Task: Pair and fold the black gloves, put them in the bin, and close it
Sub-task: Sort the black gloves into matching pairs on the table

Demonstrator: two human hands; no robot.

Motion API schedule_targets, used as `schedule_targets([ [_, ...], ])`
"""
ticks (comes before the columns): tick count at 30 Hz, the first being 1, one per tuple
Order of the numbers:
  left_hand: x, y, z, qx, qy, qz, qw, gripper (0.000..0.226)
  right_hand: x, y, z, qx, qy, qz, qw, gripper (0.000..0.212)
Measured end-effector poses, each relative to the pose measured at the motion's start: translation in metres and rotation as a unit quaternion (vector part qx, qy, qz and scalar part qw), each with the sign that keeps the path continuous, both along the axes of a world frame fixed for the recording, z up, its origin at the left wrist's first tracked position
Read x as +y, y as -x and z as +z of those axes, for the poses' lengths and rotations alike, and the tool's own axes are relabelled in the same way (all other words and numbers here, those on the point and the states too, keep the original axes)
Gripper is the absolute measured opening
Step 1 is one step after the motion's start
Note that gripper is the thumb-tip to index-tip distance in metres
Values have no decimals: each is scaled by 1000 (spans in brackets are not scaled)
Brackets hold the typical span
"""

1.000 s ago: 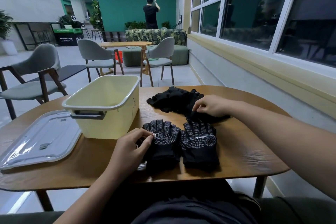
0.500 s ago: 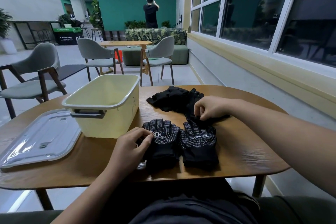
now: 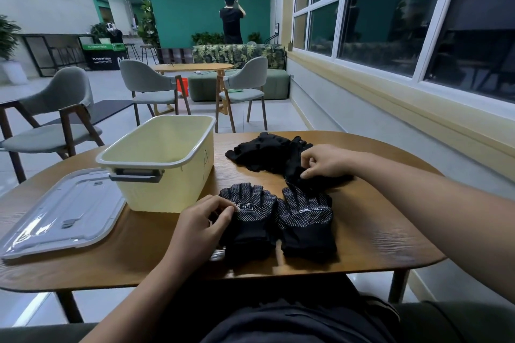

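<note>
Two hands: left hand [image 3: 200,227], right hand [image 3: 326,160]. Two dotted gloves lie flat: left glove [image 3: 248,223] and right glove [image 3: 306,224]. One heap [image 3: 264,154] of black gloves, number unclear. One bin [image 3: 167,192], one lid [image 3: 64,211]. Two tables: near table [image 3: 384,231], far table [image 3: 192,66]. Three chairs [image 3: 61,97] [image 3: 145,78] [image 3: 248,75]. One sofa [image 3: 239,54]. One standing person [image 3: 230,22].
</note>
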State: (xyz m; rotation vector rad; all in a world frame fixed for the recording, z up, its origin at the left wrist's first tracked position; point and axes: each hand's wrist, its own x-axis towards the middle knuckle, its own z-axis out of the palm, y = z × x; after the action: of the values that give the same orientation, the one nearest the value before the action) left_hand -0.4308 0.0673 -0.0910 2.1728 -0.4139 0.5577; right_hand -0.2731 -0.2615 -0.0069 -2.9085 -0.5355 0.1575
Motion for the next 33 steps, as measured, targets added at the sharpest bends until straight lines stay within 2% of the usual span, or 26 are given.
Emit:
schedule_targets([
  [7, -3, 0, 7, 21, 67, 12, 997, 17, 0, -2, 37, -94, -129, -42, 986, 17],
  [14, -14, -12, 49, -6, 104, -5, 995, 17, 4, 6, 72, -142, -286, -68, 945, 9],
  [19, -27, -24, 90, -9, 128, -17, 992, 12, 22, 20, 90, -101, -407, -75, 905, 12],
  [23, -38, -35, 113, 50, 155, -38, 986, 15, 42, 37, 97, -38, -479, -64, 874, 13],
  [27, -48, -41, 125, 110, 176, -66, 976, 25, 68, 59, 98, 15, -525, -35, 850, 25],
  [30, -50, -42, 130, 111, 164, -80, 977, 41, 85, 72, 96, 49, -536, -19, 842, 31],
  [33, -48, -40, 133, 79, 136, -64, 986, 39, 98, 82, 96, 90, -573, -13, 815, 26],
])
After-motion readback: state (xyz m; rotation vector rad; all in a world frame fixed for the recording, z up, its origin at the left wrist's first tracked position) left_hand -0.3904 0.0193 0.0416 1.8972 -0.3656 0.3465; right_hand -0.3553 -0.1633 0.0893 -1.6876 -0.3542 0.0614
